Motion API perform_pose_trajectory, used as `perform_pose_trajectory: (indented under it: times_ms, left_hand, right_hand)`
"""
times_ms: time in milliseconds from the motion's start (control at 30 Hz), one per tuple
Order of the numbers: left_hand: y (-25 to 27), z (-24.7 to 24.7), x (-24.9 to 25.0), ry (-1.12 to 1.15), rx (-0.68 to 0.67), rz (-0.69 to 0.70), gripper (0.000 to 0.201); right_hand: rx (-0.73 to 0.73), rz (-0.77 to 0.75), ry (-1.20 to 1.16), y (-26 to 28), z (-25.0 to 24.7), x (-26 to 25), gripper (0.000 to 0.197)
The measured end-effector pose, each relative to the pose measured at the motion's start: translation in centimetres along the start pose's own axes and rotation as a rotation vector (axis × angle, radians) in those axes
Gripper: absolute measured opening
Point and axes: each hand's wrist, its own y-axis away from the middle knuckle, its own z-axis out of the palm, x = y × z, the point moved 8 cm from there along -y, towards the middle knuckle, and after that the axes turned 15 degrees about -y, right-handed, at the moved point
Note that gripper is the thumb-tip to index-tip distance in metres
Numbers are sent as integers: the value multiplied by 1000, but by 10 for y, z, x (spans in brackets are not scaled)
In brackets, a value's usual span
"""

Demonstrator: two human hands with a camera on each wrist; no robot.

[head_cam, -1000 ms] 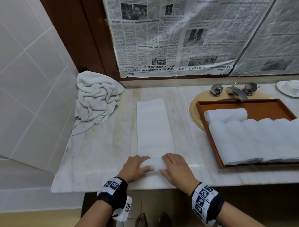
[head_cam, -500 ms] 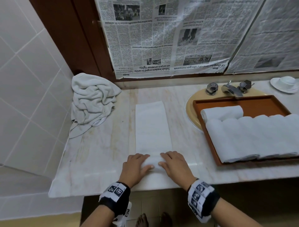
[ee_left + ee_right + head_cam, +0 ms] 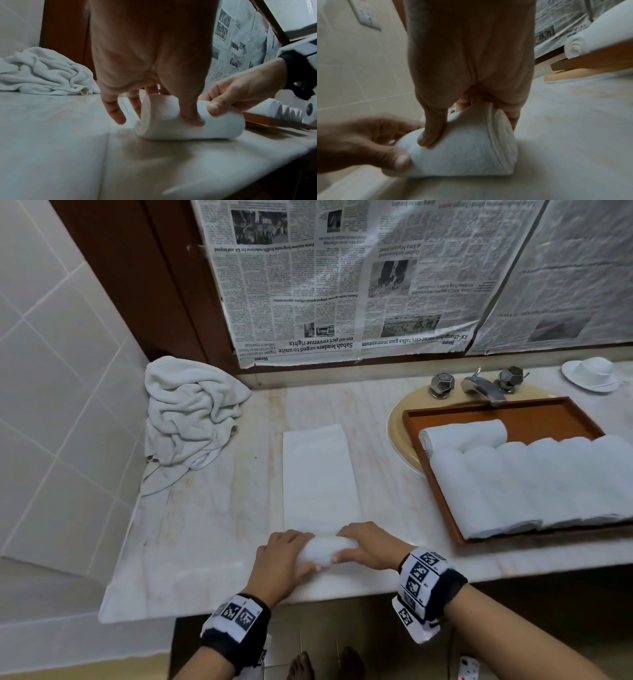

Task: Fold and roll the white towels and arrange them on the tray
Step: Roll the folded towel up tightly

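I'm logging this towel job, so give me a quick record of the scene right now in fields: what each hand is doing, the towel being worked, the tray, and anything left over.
left hand: grips the roll's left end
right hand: grips the roll's right end
folded towel: flat strip on the counter, near end rolled up
tray: wooden, over the sink, holds rolled towels
crumpled towel: heaped in the far left corner

The tray (image 3: 414,419) runs off the right edge in the head view, so the rolled towels (image 3: 548,484) on it get cut off and can't be counted. Left hand (image 3: 279,556) and right hand (image 3: 368,546) cover both ends of the half-rolled towel (image 3: 320,549). The newspaper (image 3: 342,285) small print is unreadable.
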Motion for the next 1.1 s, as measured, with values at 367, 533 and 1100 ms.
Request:
perform_pose_trajectory:
  times_ms: [367,533,1100]
  left_hand:
    - [-17,6,-2,170,-194,15,70]
    - [4,-7,5,12,131,-39,61]
    - [-6,-14,-1,99,68,-29,60]
  right_hand:
    - [412,-218,596,22,21,-14,58]
    - [129,-77,416,4,9,-12,74]
    - [181,-136,360,5,5,-16,58]
